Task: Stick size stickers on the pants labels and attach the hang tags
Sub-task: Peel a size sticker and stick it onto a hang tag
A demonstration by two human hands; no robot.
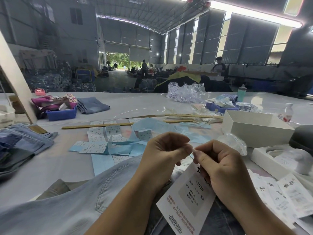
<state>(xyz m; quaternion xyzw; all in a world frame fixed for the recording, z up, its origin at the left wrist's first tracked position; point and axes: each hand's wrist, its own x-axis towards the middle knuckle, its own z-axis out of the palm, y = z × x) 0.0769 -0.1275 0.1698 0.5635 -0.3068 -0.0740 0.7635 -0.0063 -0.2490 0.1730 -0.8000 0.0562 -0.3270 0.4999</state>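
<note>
pale jeans (67, 206), hang tag (188, 197), perhaps sticker sheets (101, 146)

Garment factory floor, finishing/packing area inside a big warehouse shed. Evidence: high arched metal roof (135, 16) on trusses, corrugated wall panels with tall window strips on the right, open roller door (122, 60) far centre with trees outside. Long white worktable (50, 167) runs across the near scene, covered with sheets of size stickers (94, 146) on blue backing, folded jeans (22, 143) at near left, another folded pair (92, 104) farther back, blue plastic bins (61, 114), wooden rulers (94, 125), clear plastic bags (186, 92), white cardboard box (254, 128) at right. Stacks of denim bundles (50, 80) piled far left. Other workers (218, 67) stand at far tables.
</note>
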